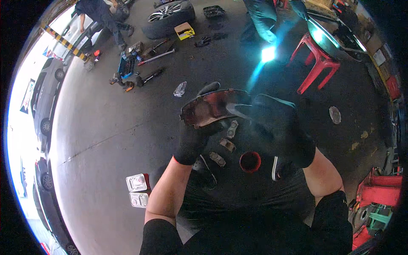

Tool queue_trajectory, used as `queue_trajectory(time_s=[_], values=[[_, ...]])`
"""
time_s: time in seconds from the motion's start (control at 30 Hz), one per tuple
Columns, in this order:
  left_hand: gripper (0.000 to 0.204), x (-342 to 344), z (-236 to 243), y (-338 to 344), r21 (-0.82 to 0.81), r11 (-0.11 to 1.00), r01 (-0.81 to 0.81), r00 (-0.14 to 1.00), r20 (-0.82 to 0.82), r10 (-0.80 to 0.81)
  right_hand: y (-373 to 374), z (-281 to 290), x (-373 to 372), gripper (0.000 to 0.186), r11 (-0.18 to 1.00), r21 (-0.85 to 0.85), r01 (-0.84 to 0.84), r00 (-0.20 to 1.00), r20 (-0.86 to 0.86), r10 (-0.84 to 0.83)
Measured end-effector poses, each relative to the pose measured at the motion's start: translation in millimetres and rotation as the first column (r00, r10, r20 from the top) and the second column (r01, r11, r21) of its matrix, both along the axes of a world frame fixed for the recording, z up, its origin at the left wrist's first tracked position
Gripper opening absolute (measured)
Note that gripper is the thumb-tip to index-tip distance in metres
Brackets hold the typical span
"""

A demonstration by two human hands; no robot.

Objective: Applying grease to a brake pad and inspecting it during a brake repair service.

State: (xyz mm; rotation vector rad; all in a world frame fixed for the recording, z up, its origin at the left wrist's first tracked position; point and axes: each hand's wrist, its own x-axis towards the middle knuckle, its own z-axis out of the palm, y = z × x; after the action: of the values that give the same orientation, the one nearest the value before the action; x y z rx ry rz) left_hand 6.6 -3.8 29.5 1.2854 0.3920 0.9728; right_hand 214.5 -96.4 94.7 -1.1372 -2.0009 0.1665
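Observation:
A curved reddish-brown metal part (208,108), its kind not clear, is held up before me above the floor. My left hand (196,138), in a black glove, grips it from below, with a thumb showing at its upper edge. At its right end is my black-gloved right hand (276,125), closed and blurred. A pale strip (239,110) shows between that hand and the part; what the fingers hold cannot be made out. Below lie small brownish blocks that look like brake pads: one block (232,129), a middle block (227,145) and a nearer block (217,159).
A red-rimmed round container (250,162) stands by my feet. Left lie two clear plastic packs (137,182). Farther off are a wheel (169,19), a yellow box (184,31), a blue toolbox (126,66) and a red stool (315,57). Other people stand at the back.

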Motion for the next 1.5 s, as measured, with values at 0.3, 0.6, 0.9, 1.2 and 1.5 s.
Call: queue_trajectory(time_s=[0.3, 0.6, 0.9, 1.2, 1.5], values=[[0.065, 5.4, -14.5, 10.7, 0.28, 0.96, -0.023, 1.0, 0.024, 0.017, 2.6, -4.1, -7.2, 0.051, 0.999, 0.037, 0.021, 0.98, 0.197, -0.028], [0.057, -2.1, -11.2, 1.9, 0.192, 0.98, 0.047, 0.998, -0.042, -0.04, 2.1, 6.2, 3.2, 0.048, 0.988, -0.029, 0.152, 0.969, 0.203, -0.143], [0.066, 1.7, -21.1, 9.0, -0.126, 0.961, 0.245, 0.942, 0.267, -0.205, 3.2, -1.2, 4.7, 0.049, 0.994, 0.088, 0.072, 0.981, 0.175, -0.086], [0.062, 11.0, 4.2, -7.2, 0.02, 0.976, 0.217, 0.971, 0.101, -0.217, 0.0, -2.7, -2.3, 0.048, 0.993, 0.095, 0.072, 0.979, 0.183, -0.088], [0.057, 8.4, 1.2, -12.7, -0.257, 0.944, 0.206, 0.978, 0.029, -0.205, 1.8, -1.6, -1.5, 0.041, 0.992, 0.089, 0.091, 0.971, 0.212, -0.108]])
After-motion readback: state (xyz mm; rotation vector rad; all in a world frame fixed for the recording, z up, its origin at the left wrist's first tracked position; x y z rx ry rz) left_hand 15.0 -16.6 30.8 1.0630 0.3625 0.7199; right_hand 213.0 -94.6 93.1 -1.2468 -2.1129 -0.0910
